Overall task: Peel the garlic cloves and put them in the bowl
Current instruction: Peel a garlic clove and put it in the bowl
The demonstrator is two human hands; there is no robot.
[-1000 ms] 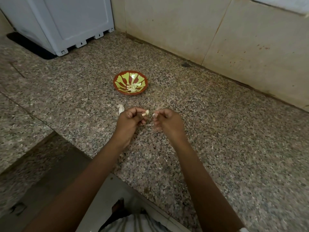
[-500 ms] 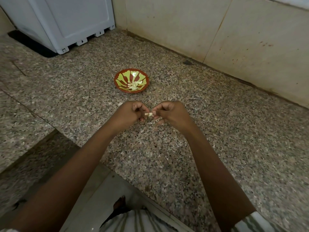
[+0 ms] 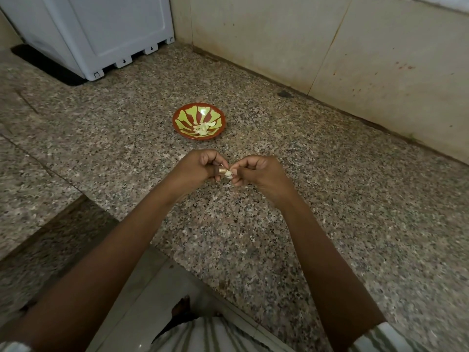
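Left hand (image 3: 196,165) and right hand (image 3: 258,171) are both curled. Their fingertips meet and pinch one small pale garlic clove (image 3: 228,173) between them. The clove sits in the gap where the hands touch and is mostly hidden by fingers. Its long axis looks roughly hand to hand, but it is too small to be sure, and I cannot tell how much skin is left on it. The backs of both hands face up. The forearms come in from the near edge and converge, and the hands seem lifted off the surface.

The round red-brown bowl with yellow-green petal pattern (image 3: 180,115) lies straight ahead of the hands on the speckled granite surface (image 3: 330,199), well apart from them. It is almost in line beyond the left hand, so the left hand is nearer. A small heap of peeled pale cloves (image 3: 203,128) lies inside the bowl, toward its near side.

Judgement: peeling is in progress, and the drop will need a forward reach over the near rim.

Beyond the bowl and to its left stands a white plastic appliance (image 3: 101,34). Beyond it and to its right is a beige tiled wall (image 3: 304,34).
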